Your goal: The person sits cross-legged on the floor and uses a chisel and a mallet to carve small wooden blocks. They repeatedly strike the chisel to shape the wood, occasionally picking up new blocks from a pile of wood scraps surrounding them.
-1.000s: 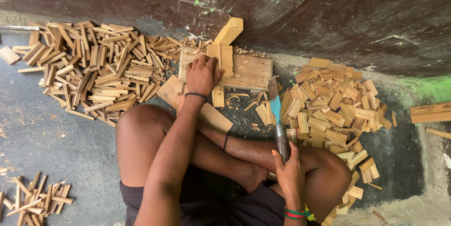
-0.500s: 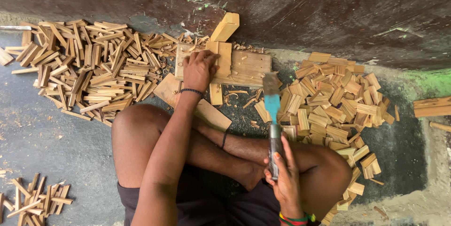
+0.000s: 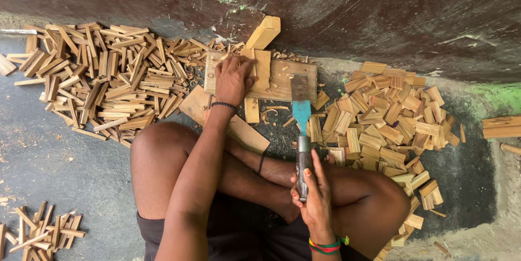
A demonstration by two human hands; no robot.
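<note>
Compared with a second ago the chisel (image 3: pixel 300 110) has swung up and forward: its wide blade now lies over the right end of the wooden block (image 3: pixel 282 79), where before it hung low by the knee. Looks like the edge is lined up for a cut. The right hand (image 3: pixel 313 198) is wrapped tight around the dark handle, thumb on top. The left hand (image 3: pixel 233 78) hasn't budged, fingers curled down onto a small upright wood piece (image 3: pixel 262 69) on the block, which sits on the floor (image 3: pixel 70 169) close to the wall (image 3: pixel 380 17).

Around it: a big heap of thin sticks (image 3: pixel 108 79) toward the left, a pile of squarer wood chips (image 3: pixel 388 117) on the right, a little stick bundle (image 3: pixel 40 231) in the bottom-left corner. The crossed legs crowd the space under the block.
</note>
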